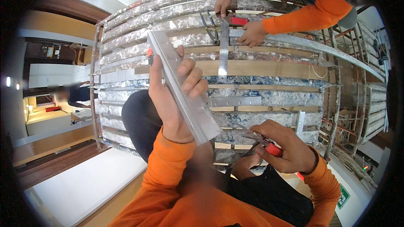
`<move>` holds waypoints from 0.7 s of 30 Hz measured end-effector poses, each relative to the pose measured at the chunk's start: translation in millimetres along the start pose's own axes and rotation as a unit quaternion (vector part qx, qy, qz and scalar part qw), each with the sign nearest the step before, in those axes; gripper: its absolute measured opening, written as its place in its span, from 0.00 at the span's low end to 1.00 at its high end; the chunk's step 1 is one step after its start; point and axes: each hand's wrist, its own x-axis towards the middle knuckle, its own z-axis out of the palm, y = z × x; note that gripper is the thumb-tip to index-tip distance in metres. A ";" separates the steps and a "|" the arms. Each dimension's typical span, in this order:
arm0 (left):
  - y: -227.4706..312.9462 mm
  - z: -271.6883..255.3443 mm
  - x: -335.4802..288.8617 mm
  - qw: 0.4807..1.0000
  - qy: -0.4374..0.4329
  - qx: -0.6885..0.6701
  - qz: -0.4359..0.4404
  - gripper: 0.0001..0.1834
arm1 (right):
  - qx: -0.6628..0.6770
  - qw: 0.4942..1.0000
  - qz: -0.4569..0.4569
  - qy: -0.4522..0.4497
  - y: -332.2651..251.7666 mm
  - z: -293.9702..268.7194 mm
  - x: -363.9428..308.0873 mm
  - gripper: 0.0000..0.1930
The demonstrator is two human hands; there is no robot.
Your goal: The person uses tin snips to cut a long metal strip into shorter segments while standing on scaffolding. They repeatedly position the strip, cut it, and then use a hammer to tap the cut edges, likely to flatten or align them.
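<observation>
My left hand point(176, 96) grips a short length of silvery metal channel point(174, 75), held up at a slant with its fingers wrapped round the far side. A small orange-and-black thing point(150, 54) shows beside the thumb; what it is I cannot make out. My right hand point(282, 147), lower and to the right, is closed on red-handled snips point(272, 148). Their blades point left toward the channel's lower end but stay apart from it. A flat metal piece with holes point(235, 101) lies on the planks beyond, and a small metal strip point(300, 122) lies farther right.
Paint-spattered scaffold planks point(273, 83) with gaps between them form the platform. Across from me, a co-worker's hands point(252, 33) work near a metal ruler point(224, 54) and a red-handled tool point(238, 21). Pliers point(209, 27) lie beside them. Scaffold poles point(334, 80) stand at the right.
</observation>
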 end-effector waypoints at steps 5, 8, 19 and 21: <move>2.6 0.6 -3.3 0.992 -0.075 -0.103 -0.015 0.30 | -0.049 0.998 -0.032 0.000 -12.1 -4.9 -3.7 0.33; 4.8 0.9 -4.4 0.985 -0.102 -0.138 -0.018 0.32 | -0.097 0.994 -0.040 0.011 -18.0 -4.7 -5.2 0.36; -0.1 2.3 -6.1 0.991 -0.034 0.065 0.111 0.29 | -0.100 0.994 -0.023 -0.045 -18.2 -5.3 -0.8 0.35; -2.0 5.7 -6.3 0.978 0.017 0.147 0.148 0.27 | -0.059 0.997 0.005 -0.053 -14.4 -4.1 0.5 0.34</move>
